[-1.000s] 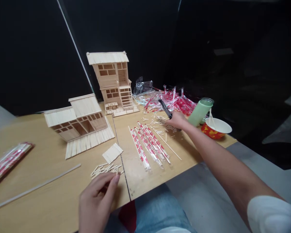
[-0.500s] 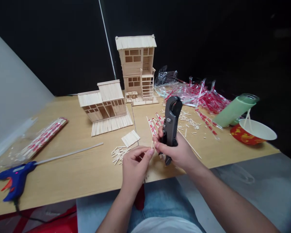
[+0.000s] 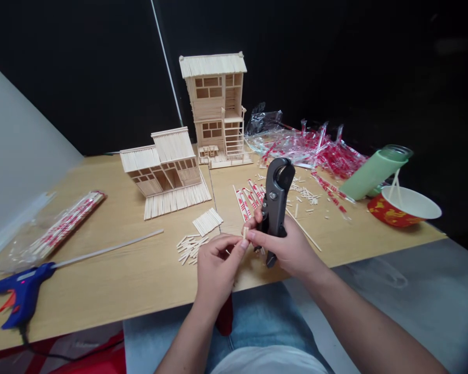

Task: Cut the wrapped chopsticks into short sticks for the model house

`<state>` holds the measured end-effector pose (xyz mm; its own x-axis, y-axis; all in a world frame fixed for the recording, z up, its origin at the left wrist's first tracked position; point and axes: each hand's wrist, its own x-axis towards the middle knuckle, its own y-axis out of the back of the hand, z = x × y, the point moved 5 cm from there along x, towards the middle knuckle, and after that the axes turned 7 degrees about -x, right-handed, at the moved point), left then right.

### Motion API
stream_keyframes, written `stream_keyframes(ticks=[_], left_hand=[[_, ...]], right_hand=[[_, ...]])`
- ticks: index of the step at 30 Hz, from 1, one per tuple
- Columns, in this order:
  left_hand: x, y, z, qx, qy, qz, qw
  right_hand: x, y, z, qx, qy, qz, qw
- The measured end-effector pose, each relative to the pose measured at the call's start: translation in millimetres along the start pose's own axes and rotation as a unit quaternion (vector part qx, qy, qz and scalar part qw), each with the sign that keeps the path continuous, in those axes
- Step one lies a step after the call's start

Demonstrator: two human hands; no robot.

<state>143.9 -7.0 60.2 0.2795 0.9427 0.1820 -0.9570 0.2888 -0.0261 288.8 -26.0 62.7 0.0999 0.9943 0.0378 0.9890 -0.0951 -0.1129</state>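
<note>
Between the thumb and fingers of my left hand (image 3: 220,265) is a short piece of wooden stick (image 3: 245,233), held upright. My right hand (image 3: 292,244) is wrapped round a dark grey hand cutter (image 3: 276,202), its curved head pointing up. The right thumb and fingertips also meet at the short stick. Left of my hands lie a pile of cut stick pieces (image 3: 189,250) and a small flat panel of sticks (image 3: 207,222). Paper-wrapped chopsticks (image 3: 244,203) lie just behind the cutter.
Two stick-built model houses, a low one (image 3: 166,169) and a tall one (image 3: 214,109), stand at the back. A blue glue gun (image 3: 25,291) and bagged chopsticks (image 3: 68,223) are on the left. Torn wrappers (image 3: 320,148), a green bottle (image 3: 374,174) and a red bowl (image 3: 393,213) fill the right.
The short stick now shows a little more between my fingertips. My grip on the cutter is the same. The whole view has shifted slightly.
</note>
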Motion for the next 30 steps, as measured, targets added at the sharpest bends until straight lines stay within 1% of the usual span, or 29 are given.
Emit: stream_keyframes(ticks=[4,9,11,14,19,22,24,26,30], left_hand=[[-0.6,-0.8,-1.9,0.009,-0.002,-0.003,1.0],[-1.1,1.8,-3.3,0.058,-0.051,-0.022,0.997],[-1.1,3.7,-2.4,0.089,-0.075,-0.015,0.993],[-1.7,4.2,0.9,0.13,-0.104,-0.003,0.986],[-4.2,2.6,5.1,0.148,-0.133,0.01,0.98],[-6.0,4.0,3.1,0.146,-0.128,0.015,0.981],[-6.7,5.5,0.8,0.139,-0.112,0.012,0.984],[-6.4,6.2,-1.9,0.117,-0.084,0.003,0.99],[-3.7,4.8,-6.5,0.035,-0.013,-0.012,0.999]], right_hand=[[0.0,3.0,2.5,0.009,-0.014,0.015,1.0],[1.9,1.8,4.4,0.066,-0.043,0.027,0.997],[2.2,0.9,5.4,0.088,-0.055,0.031,0.994],[1.7,-0.7,6.6,0.094,-0.061,0.033,0.993],[-0.4,-3.8,8.7,0.089,-0.049,0.039,0.994],[-1.8,-3.8,9.8,0.067,-0.039,0.048,0.996],[-2.9,-3.1,9.2,0.047,-0.029,0.051,0.997],[-4.4,-2.0,7.0,0.015,-0.018,0.061,0.998],[-8.5,-5.0,1.5,-0.035,-0.006,0.073,0.997]])
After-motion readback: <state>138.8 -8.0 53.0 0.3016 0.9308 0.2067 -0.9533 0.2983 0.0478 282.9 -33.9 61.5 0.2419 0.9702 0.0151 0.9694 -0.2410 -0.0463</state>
